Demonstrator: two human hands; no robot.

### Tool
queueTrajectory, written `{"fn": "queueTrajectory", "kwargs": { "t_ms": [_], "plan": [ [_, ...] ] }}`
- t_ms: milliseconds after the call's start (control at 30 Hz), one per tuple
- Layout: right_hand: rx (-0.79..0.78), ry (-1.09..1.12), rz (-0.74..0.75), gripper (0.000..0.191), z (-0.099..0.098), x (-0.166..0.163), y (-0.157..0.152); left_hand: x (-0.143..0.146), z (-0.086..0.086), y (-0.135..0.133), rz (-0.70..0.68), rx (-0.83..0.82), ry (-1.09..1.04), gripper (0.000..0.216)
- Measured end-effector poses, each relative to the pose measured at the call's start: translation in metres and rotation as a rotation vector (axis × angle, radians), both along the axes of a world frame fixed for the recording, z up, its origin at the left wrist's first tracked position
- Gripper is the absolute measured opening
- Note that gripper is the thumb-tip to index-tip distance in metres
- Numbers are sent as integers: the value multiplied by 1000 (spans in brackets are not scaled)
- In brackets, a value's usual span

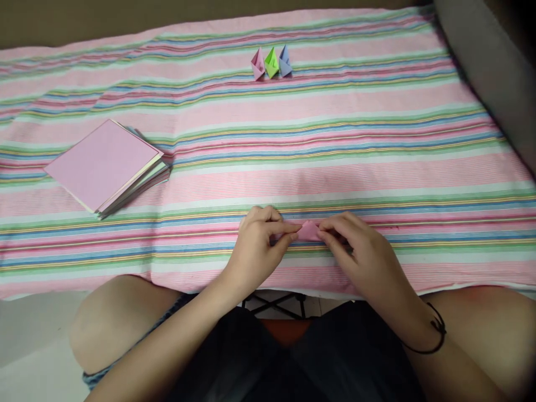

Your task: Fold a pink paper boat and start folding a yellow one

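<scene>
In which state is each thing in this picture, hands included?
Small pink paper: folded, pinched at both sides
Left hand: closed on the paper's left side
Right hand: closed on the paper's right side
Paper stack: sheets flat, edges uneven
Pink piece: folded, unheld
Green piece: folded, between pink and blue
Blue piece: folded, unheld
Striped cloth: spread out, slightly wrinkled
Black band: worn around right wrist

The pink paper [309, 231], seemingly folded triangular, is pinched at both ends.
</scene>
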State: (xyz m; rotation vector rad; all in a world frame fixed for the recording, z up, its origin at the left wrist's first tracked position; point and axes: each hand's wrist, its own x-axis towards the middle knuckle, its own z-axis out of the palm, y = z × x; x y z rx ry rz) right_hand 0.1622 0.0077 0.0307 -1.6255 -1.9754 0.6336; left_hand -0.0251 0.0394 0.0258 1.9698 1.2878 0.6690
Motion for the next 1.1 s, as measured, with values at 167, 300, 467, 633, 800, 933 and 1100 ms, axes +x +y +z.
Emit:
{"fn": "queueTrajectory", "kwargs": {
  "t_ms": [167, 300, 467, 633, 800, 933, 1100],
  "plan": [
    [5, 8, 15, 12, -1, 4, 1, 1, -1, 0, 10, -12, -3, 19],
    [-34, 37, 132, 5, 0, 14, 2, 1, -1, 0, 11, 2, 3, 18],
    [9, 8, 117, 7, 1, 16, 1, 0, 0, 0, -15, -11, -10, 18],
    [-32, 20, 80, 9, 2, 13, 1, -2, 2, 0, -23, -39, -5, 19],
    [24, -102, 96, 15, -3, 9, 1, -1, 4, -1, -8, -58, 3, 18],
    [10, -126, 83, 12, -2, 5, 0, 1, 3, -1, 13, -44, 9, 17],
    [11, -92, 13, 15, -4, -1, -1, 1, 2, -1, 16, -37, 23, 19]
  ]
}}
